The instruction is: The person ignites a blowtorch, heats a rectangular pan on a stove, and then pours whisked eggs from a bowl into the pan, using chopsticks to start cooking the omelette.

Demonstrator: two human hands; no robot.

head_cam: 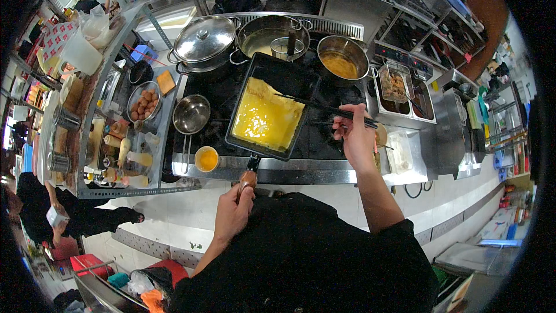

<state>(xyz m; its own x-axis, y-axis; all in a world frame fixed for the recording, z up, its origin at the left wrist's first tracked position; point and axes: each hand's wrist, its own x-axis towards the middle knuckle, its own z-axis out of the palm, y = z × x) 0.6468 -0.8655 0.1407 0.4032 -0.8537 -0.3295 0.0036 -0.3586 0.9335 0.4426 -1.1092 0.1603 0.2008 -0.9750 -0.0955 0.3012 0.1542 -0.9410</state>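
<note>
My left hand (234, 208) is closed around the wooden handle (248, 179) of a rectangular black frying pan (274, 66) over the stove. In the pan lies a sheet of yellow egg (267, 117), glossy on top, with a folded, browner strip along its far edge. From the right, my right hand (354, 139) holds long black cooking chopsticks (323, 108). Their tips touch the egg near its folded far edge. The pan's far end shows bare black metal. A small cup of beaten egg (206, 159) stands on the stove's front edge, left of the pan.
Behind the pan stand a lidded pot (204, 39), a wide pot of liquid (256, 37) and a smaller broth pot (341, 61). A saucepan (191, 114) is at left, near a bowl of eggs (144, 102). Fryer baskets (394, 82) sit at right. Two other people are at left.
</note>
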